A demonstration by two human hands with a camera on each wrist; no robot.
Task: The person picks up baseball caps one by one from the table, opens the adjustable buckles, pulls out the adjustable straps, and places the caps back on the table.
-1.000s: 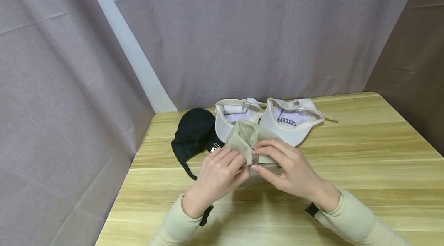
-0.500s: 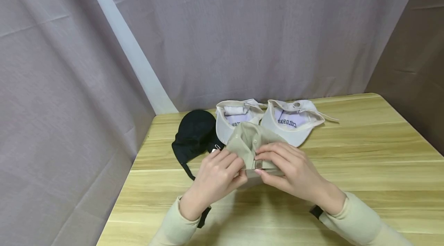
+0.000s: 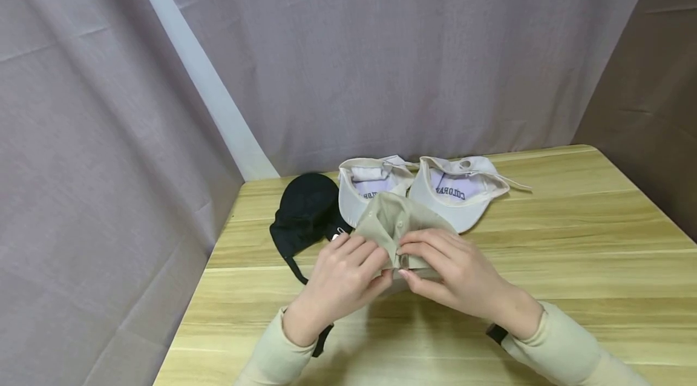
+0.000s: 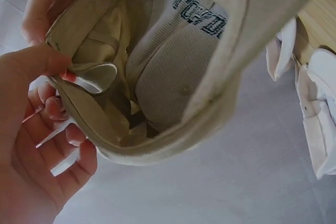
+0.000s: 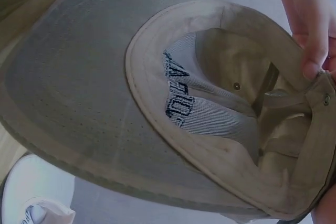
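Both hands hold a beige cap [image 3: 381, 216] up over the middle of the table, its back opening towards me. My left hand [image 3: 343, 277] grips the rim to the left of the back strap, fingers curled over the cloth. With thumb and fingertips, my right hand [image 3: 460, 271] pinches the back edge beside a small metal buckle [image 3: 403, 261]. The cap's inside lining [image 4: 173, 72] shows in the left wrist view, with dark stitched lettering. In the right wrist view the cap's brim [image 5: 89, 82] stretches to the left. The fingertips partly hide the strap.
Two white caps [image 3: 460, 192] lie upside down behind the beige one, with lettering inside. A black cap [image 3: 307, 207] lies to their left, its strap [image 3: 294, 266] trailing forward. Grey curtains [image 3: 381, 59] hang behind the wooden table [image 3: 572, 222].
The beige cap and both hands have sunk slightly. The right fingers have shifted a little at the buckle; both hands keep their hold. The other caps lie as before.
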